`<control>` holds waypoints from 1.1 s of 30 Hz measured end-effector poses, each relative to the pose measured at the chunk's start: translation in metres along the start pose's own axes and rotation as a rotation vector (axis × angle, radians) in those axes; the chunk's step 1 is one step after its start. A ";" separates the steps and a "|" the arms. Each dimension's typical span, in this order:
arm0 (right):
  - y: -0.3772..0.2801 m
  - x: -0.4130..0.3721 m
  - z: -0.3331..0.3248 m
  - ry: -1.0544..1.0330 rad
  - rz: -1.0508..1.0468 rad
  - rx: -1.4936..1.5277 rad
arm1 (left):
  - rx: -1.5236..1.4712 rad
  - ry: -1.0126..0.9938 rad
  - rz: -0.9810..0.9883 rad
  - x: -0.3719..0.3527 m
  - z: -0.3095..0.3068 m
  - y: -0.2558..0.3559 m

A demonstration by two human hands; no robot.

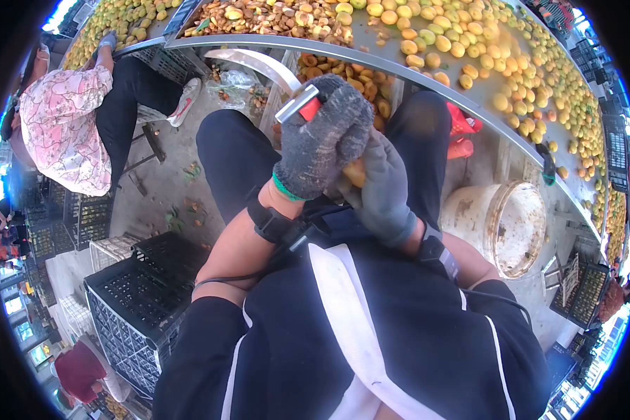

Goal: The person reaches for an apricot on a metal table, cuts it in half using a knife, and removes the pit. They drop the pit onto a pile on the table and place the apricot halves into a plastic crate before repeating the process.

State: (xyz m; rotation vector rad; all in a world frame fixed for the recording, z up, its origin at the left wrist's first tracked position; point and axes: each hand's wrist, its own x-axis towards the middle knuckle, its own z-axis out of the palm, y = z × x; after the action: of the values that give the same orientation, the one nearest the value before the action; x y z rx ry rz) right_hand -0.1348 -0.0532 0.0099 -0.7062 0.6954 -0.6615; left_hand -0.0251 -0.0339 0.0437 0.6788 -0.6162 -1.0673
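My left hand (325, 136), in a dark grey knit glove with a green cuff, is wrapped round the red handle of a curved knife (259, 64). The blade points up and to the left, away from the fruit. My right hand (383, 185), in a smoother grey glove, is closed on a yellow-orange fruit (355, 173), which shows only in part between the two hands. The hands touch each other above my lap. Fingers of the left glove hide part of the fruit and of the right hand's fingertips.
A metal-edged table (378, 61) ahead bears whole yellow fruits and cut pieces. Beneath its edge, between my knees, a crate holds fruit halves (374, 87). A dirty white bucket (497, 224) stands right, black crates (133, 301) left. A seated co-worker (66, 126) is at the upper left.
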 end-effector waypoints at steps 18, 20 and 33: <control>0.037 0.018 -0.039 0.037 -0.388 -0.304 | -0.228 0.296 -0.250 0.018 -0.025 -0.035; 0.039 0.018 -0.043 0.022 -0.301 -0.217 | -0.213 0.290 -0.268 0.018 -0.029 -0.039; 0.023 0.028 -0.074 -0.506 0.234 0.229 | -0.327 0.360 -0.582 0.033 -0.060 -0.060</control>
State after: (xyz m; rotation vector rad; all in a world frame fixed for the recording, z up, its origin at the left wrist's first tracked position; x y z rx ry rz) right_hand -0.1670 -0.0859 -0.0590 -0.5381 0.2229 -0.3183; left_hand -0.0031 -0.0721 -0.0367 0.7554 0.0851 -1.4949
